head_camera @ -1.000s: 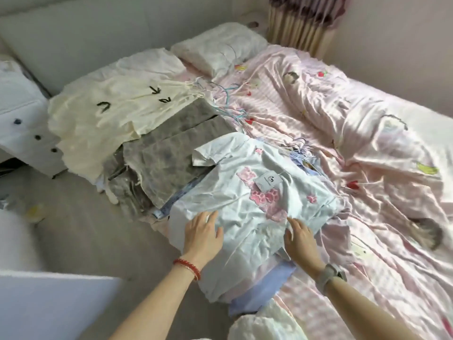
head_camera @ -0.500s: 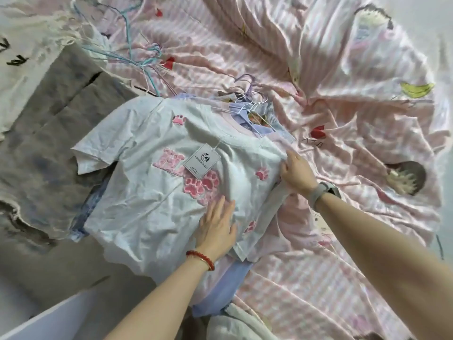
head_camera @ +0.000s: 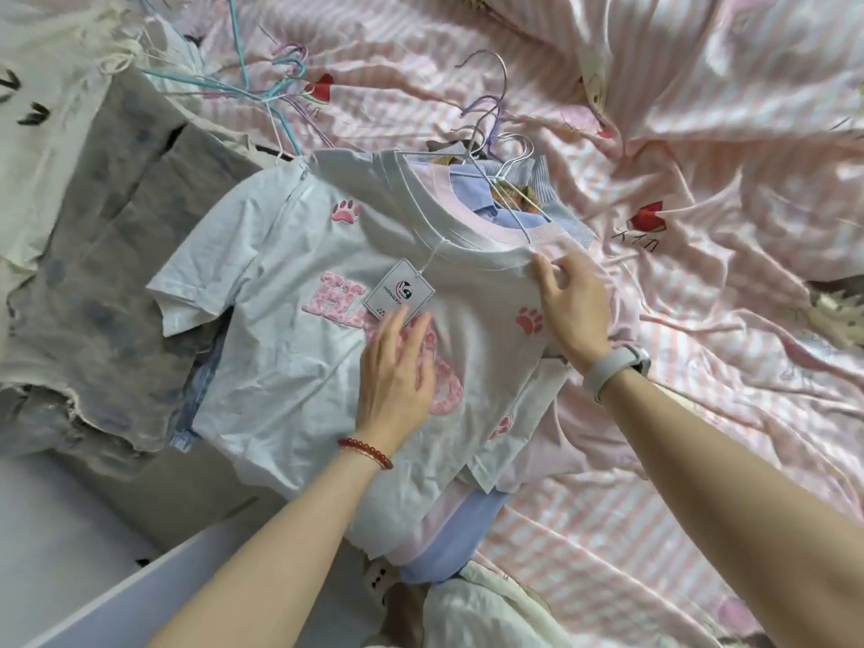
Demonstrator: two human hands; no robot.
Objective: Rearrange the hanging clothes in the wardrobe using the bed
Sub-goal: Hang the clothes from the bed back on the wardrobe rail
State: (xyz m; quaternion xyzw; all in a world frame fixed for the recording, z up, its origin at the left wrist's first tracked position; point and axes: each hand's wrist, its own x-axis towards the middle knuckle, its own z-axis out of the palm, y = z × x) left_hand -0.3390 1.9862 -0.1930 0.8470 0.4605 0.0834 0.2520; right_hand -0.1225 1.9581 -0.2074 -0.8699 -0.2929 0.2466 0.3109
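A pale blue T-shirt (head_camera: 280, 273) with pink letters, paw prints and a paper tag (head_camera: 399, 292) lies on top of a pile of clothes on the bed. My left hand (head_camera: 397, 371) rests flat on its chest print, fingers straight. My right hand (head_camera: 572, 306) pinches the shirt's right shoulder seam near the collar. Under it lie a pink garment (head_camera: 556, 441) and a blue one (head_camera: 449, 544), still on wire hangers (head_camera: 495, 152) whose hooks stick out above the collars.
Grey garments (head_camera: 107, 254) and a cream one (head_camera: 42, 109) lie to the left with light blue and purple hangers (head_camera: 266, 95). The pink striped bedsheet (head_camera: 701, 226) spreads to the right. Floor (head_camera: 56, 521) and a white edge (head_camera: 140, 586) show at lower left.
Both hands slid up the shirt: the left from the hem to the chest print, the right from the side edge to the shoulder. The camera came closer over the pile.
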